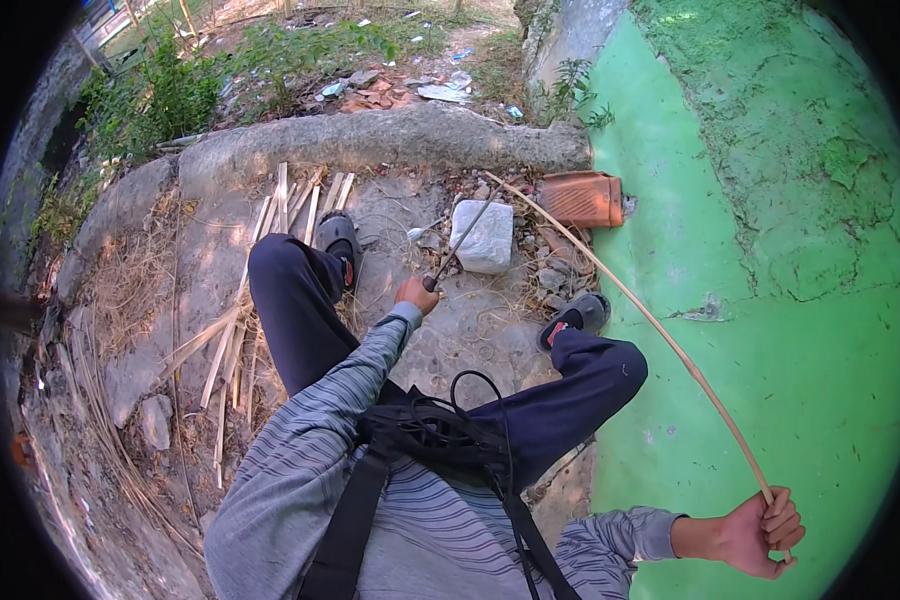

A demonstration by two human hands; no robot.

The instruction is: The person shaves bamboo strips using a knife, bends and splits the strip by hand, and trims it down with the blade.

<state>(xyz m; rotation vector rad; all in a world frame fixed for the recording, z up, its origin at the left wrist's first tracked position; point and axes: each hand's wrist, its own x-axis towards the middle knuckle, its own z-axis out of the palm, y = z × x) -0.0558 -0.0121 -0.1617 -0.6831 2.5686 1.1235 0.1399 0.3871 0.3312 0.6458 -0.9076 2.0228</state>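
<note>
My left hand (417,295) is closed around the dark handle of a long narrow knife (462,243), whose blade slants up and to the right. The blade passes in front of a white block (489,243) on the ground between my feet. Out at the lower right, my right hand (760,532) grips one end of a long thin bamboo strip (692,368). This strip bows upward and leftward, its far end close to the blade's tip; whether the two touch I cannot tell.
Split wooden strips (228,345) lie on the ground at the left. An orange clay tile (582,200) rests beside the green wall (770,400). A low concrete kerb (370,140) crosses behind, with plants (160,100) and rubble beyond. Small stones surround the white block.
</note>
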